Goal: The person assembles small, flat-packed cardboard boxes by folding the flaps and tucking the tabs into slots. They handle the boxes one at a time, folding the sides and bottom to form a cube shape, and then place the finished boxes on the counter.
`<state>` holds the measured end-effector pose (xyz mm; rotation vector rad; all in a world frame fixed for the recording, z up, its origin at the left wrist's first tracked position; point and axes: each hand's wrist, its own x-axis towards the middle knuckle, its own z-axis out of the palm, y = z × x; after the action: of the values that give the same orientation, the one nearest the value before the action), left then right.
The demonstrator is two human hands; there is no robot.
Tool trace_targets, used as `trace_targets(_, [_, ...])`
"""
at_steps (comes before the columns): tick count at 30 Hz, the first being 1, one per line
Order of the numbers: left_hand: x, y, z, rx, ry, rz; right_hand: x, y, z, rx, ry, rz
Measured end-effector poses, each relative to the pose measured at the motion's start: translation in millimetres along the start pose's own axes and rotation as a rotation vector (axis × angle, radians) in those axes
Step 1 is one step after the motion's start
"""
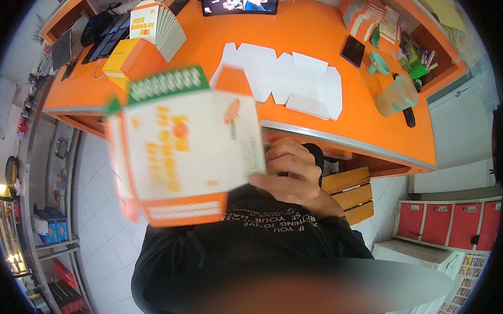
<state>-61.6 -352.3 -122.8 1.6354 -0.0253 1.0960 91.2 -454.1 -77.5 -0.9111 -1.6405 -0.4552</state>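
Observation:
A flat, unfolded cardboard carton (pixel 201 150), white with orange and green edges and yellow print, is held up in front of my body, its left side blurred. My right hand (pixel 293 169) grips its lower right edge, thumb on the printed face and fingers curled behind. My left hand does not show; the carton covers the place where that arm leads. Beyond the carton, another flat carton blank (pixel 310 86) lies plain white side up on the orange table (pixel 209 45).
At the table's back left, a fanned stack of printed cartons (pixel 167 35) stands by a folded yellow-orange box (pixel 132 61). A screen (pixel 239 2) is at the back. On the right are a phone (pixel 352 51), a translucent cup (pixel 396 96) and a shelf with more cartons (pixel 366 20). A wooden stool (pixel 350 198) sits below.

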Motion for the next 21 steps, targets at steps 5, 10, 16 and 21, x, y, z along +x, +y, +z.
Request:
trace_targets(5, [3.4,-1.9,-11.8,0.143,0.060,0.083,3.9,-0.7,-5.5,-0.167,-0.070,0.259])
trace_targets(10, [5.6,-3.5,-18.4,0.288,0.062,0.197,-14.4,0.5,3.8,0.007,0.087,0.354])
trace_targets(16, [8.3,-1.8,-22.1,0.317,0.046,0.223,-11.1,-0.8,-0.8,-0.285,0.078,0.228])
trace_targets(21, [8.6,-3.1,-27.2,0.272,0.067,0.160,-17.4,4.0,-2.6,-0.344,0.152,0.178])
